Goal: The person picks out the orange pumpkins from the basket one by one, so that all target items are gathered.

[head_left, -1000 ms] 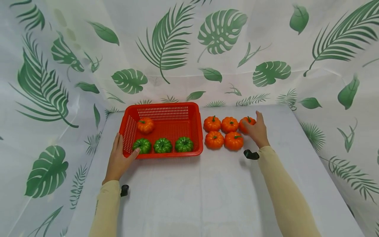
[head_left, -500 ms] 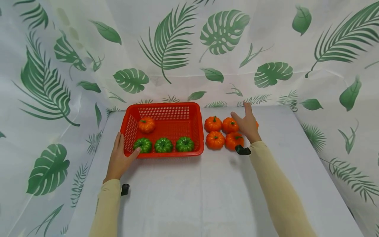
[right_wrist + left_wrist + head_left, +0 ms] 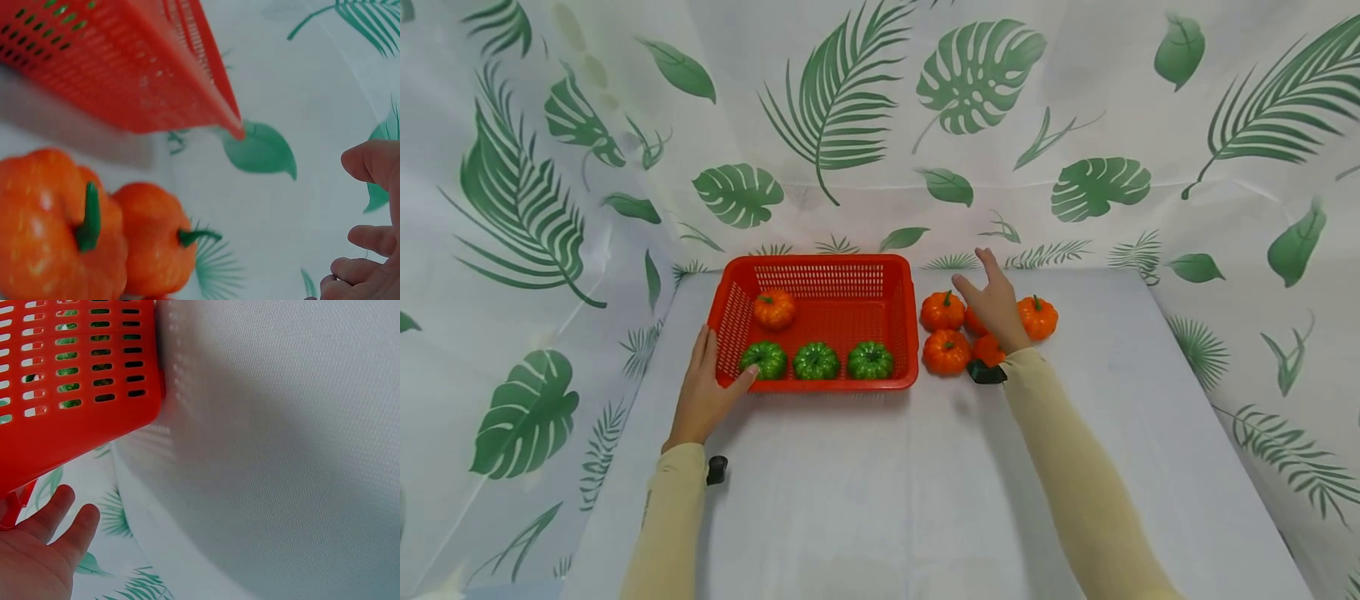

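A red plastic basket [image 3: 820,386] stands on the table and holds three green pumpkins [image 3: 816,361] in a row along its front, plus one orange pumpkin [image 3: 774,309] at the back left. At its front left corner is my left hand [image 3: 700,406], fingers straight along the outer side and thumb over the front rim. My right hand [image 3: 997,310], fingers spread and nothing held, is above several orange pumpkins [image 3: 946,352] set in two rows right of the basket. It partly hides the middle ones. The right wrist view shows two orange pumpkins [image 3: 153,240] close by.
The white table [image 3: 865,492] runs back to a pale cloth wall [image 3: 880,208] printed with green leaves, which also surrounds the sides. A black strap piece [image 3: 987,372] hangs at the right wrist, and a similar black piece [image 3: 717,470] at the left.
My right hand has moved left from the rightmost orange pumpkin across the others toward the basket, so that rightmost pumpkin now shows fully. My left hand stays at the basket corner.
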Demonstrator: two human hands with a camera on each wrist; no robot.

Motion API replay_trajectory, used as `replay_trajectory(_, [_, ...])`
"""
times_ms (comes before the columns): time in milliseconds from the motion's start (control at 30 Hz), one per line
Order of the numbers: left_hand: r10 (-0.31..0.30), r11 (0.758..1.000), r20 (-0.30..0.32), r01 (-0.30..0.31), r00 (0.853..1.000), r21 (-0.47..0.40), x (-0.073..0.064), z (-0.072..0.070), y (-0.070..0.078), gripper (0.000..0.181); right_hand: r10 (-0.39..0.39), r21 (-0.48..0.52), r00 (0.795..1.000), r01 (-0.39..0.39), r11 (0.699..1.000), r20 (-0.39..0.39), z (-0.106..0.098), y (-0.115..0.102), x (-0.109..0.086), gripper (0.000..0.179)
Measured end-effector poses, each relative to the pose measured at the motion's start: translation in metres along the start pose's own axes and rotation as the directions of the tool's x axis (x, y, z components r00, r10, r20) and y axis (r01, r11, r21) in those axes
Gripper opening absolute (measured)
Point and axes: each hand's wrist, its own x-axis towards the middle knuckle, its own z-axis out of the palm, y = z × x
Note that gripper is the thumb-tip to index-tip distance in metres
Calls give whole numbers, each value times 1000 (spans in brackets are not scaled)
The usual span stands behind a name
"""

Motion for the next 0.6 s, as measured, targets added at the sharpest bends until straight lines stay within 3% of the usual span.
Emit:
replay_trajectory(233, [21, 1000, -9, -21, 1000, 11, 2, 0, -4, 109, -51, 12, 999, 51, 999, 15, 14, -16, 3, 75])
replay_trajectory(600, [5, 1000, -13, -5, 1000, -4, 3, 2, -6, 110, -109, 16, 993, 108, 994, 34, 37, -39, 7, 72])
